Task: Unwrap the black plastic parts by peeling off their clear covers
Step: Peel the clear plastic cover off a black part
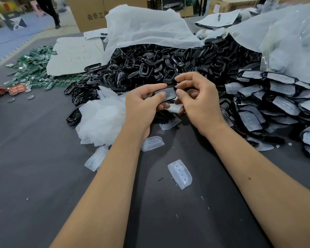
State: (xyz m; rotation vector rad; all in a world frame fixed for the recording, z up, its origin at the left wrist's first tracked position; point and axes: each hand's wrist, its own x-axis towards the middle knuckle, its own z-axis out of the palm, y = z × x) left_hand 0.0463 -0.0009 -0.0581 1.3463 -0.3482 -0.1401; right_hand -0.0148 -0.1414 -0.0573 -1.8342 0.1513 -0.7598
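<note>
Holding a black plastic part (166,93) above the dark worktop (34,176), the left hand (141,104) pinches it between thumb on top and curled fingers beneath, its clear cover facing up. Right hand (197,99) meets the part at its right end: thumb and forefinger are drawn together at the cover's edge, and the lower fingers curl round a small piece of clear film (174,108) just under the part. Whether the cover has begun to lift cannot be told

Beyond the hands lies a big heap of bare black frames (150,65), half under a white plastic bag (147,27). To the right, a stack of still-covered parts (268,104) spills from another clear bag (290,42). Left of the hands sits a mound of peeled clear covers (100,119), and loose covers lie on the worktop nearer the person, one with a row of holes (180,174) between the forearms, another (152,143) beside the left wrist. Green circuit boards (34,68) are scattered far left, beside a cardboard sheet (75,54)
</note>
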